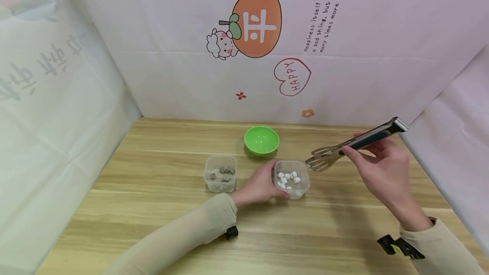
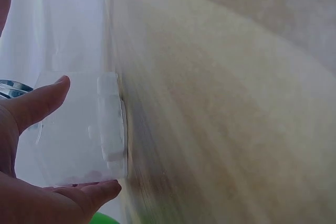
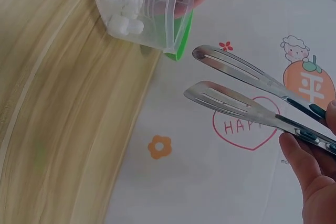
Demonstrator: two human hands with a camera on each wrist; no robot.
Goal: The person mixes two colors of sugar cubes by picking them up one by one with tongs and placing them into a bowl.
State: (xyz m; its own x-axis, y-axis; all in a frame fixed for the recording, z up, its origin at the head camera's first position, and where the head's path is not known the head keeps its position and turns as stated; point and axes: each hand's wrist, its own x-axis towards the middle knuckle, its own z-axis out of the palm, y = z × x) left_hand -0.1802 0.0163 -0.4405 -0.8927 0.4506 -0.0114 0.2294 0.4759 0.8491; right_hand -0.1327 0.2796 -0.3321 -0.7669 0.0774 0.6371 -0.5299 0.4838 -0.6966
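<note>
My left hand [image 1: 261,183] grips a clear plastic container [image 1: 291,164] by its left side, thumb at the front and fingers behind. Small white pieces [image 1: 284,179] lie in the bottom of this container. In the left wrist view the thumb and fingers of that hand [image 2: 42,145] span the container's wall [image 2: 71,129]. My right hand [image 1: 386,173] holds metal tongs [image 1: 355,143] with slotted heads and dark grips, above the table to the right of the container. The two heads stand apart with nothing between them in the right wrist view, where part of the right hand [image 3: 315,177] shows at the edge.
A second clear container [image 1: 220,162] with several small grey pieces stands to the left. Behind the two containers sits a green bowl [image 1: 261,140]. The wooden table [image 1: 153,169] ends at a white printed cloth [image 1: 183,88] at the back.
</note>
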